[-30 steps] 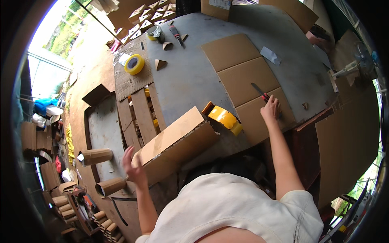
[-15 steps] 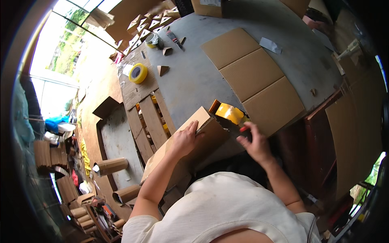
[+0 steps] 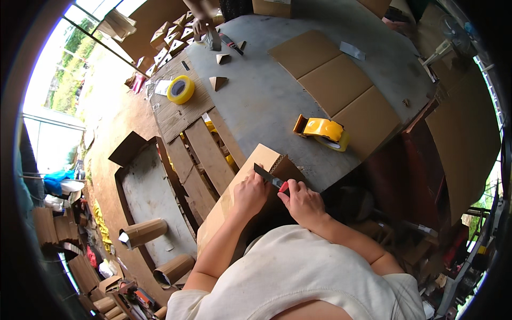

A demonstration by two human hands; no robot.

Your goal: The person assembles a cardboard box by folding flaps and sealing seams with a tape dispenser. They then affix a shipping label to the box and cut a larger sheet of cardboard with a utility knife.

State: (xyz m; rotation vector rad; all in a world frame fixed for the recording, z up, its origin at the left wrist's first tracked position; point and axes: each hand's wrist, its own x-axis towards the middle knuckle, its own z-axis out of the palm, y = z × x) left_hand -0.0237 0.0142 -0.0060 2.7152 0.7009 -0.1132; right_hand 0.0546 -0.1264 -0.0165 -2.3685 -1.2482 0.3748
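A brown cardboard box (image 3: 256, 165) leans against the near edge of the grey table (image 3: 266, 101), right in front of me. My left hand (image 3: 248, 193) presses flat on its upper face. My right hand (image 3: 301, 201) grips a red-handled utility knife (image 3: 271, 178) whose blade lies on the box's end. A yellow tape dispenser (image 3: 322, 132) sits on the table just beyond the box.
Flattened cardboard sheets (image 3: 333, 80) lie across the table's right half. A yellow tape roll (image 3: 181, 89) and small cardboard pieces sit at the far left. Wooden slats (image 3: 205, 154) run beside the table. Cardboard tubes (image 3: 143, 233) lie on the floor to the left. Another person's hand (image 3: 200, 24) shows at the far edge.
My right hand picked up the knife from the cardboard sheets and brought it to the box. My left hand moved from the box's side up onto its top.
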